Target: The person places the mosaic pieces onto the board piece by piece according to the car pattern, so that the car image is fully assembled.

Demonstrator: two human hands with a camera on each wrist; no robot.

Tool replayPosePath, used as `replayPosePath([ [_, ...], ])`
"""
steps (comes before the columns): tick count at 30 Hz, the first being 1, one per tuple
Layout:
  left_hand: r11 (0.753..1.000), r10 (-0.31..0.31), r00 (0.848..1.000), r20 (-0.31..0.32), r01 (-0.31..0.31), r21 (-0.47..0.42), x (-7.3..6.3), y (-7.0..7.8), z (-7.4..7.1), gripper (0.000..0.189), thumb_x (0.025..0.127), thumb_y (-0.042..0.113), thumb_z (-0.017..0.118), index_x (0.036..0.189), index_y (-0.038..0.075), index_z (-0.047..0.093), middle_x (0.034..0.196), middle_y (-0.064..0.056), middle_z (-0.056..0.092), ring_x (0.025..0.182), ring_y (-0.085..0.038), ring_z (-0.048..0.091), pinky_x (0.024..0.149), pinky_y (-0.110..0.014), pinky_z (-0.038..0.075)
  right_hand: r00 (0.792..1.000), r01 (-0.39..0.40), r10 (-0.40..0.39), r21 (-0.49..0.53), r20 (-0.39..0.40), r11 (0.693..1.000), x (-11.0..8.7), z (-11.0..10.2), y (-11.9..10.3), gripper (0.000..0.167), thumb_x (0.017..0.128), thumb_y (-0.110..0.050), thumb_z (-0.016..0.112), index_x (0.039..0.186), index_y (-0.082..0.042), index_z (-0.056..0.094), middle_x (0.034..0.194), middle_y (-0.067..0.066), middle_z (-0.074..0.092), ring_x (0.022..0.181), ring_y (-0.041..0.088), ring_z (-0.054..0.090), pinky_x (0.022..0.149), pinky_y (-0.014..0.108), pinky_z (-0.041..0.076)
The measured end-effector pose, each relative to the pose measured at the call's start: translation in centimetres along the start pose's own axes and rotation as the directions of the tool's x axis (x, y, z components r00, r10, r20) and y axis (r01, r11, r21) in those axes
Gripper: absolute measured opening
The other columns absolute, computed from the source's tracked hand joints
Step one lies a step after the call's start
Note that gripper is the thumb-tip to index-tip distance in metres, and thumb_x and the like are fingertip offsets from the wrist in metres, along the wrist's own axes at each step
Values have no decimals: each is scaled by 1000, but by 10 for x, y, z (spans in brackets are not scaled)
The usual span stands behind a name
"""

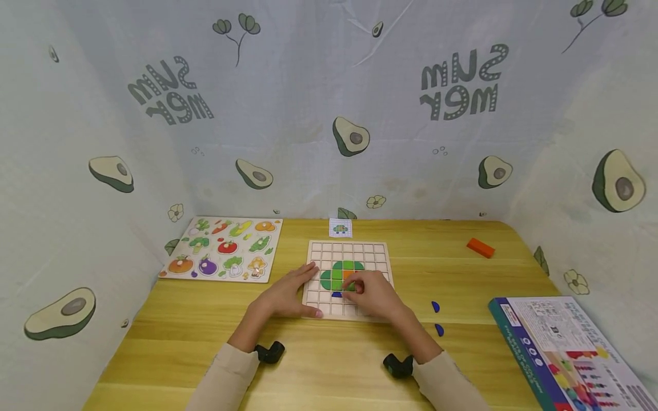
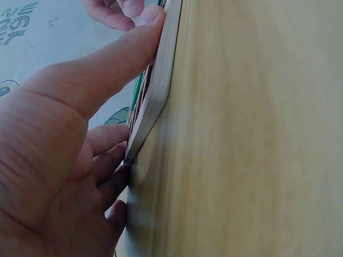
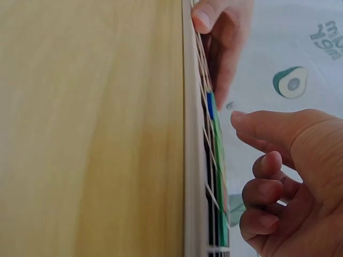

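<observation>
A pale wooden grid board [image 1: 377, 248] lies on the table with green pieces [image 1: 336, 274], an orange piece [image 1: 348, 274] and a blue half-round piece [image 1: 336, 294] in its cells. My left hand [image 1: 288, 291] rests on the board's left side, fingers spread and thumb at the near edge. Over the board's middle is my right hand [image 1: 374, 294], thumb and index fingertips just right of the blue piece. In the right wrist view, the other fingers of the right hand [image 3: 300, 176] are loosely curled. No piece shows between its fingertips.
A small pattern card [image 1: 340, 228] lies behind the board. At the left is a vegetable puzzle [image 1: 247, 234]. To the right lie two blue half-round pieces [image 1: 435, 307], an orange-red block [image 1: 480, 248] and a large printed box [image 1: 570, 342]. A patterned curtain [image 1: 401, 171] stands behind the table.
</observation>
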State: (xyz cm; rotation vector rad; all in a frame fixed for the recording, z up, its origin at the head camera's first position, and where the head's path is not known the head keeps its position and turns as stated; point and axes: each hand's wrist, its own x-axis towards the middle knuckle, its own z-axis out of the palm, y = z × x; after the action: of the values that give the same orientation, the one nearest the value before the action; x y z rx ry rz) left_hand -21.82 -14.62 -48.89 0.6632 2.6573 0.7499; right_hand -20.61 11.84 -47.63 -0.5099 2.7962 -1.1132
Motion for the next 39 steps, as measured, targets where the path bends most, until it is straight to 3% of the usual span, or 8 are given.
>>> replayPosePath([
  [19,1000,-9,1000,-1,9,-8,-1,-1,0,112,76,64,83,165,24,28,173,5,19,160,-31,19,128,-53,22,992,-112,110,-37,-64,993,-45,-63,52,9,93,-20,76,100,-14,79,67,-2,48,62,14,45,55,24,35],
  [31,1000,-5,1000,0,5,2,1,-2,2,112,76,65,83,165,25,28,173,6,18,160,-30,19,129,-51,22,992,-110,105,-71,-64,991,-77,-80,66,17,92,-28,79,99,-13,79,67,-3,50,59,10,44,54,24,37],
  [39,1000,0,1000,-2,0,0,1,-1,2,112,76,64,83,165,24,28,173,6,19,160,-30,19,129,-52,22,987,-163,162,-92,-18,982,-92,-86,68,22,85,-38,85,92,-18,78,67,-3,48,61,11,43,56,24,34],
])
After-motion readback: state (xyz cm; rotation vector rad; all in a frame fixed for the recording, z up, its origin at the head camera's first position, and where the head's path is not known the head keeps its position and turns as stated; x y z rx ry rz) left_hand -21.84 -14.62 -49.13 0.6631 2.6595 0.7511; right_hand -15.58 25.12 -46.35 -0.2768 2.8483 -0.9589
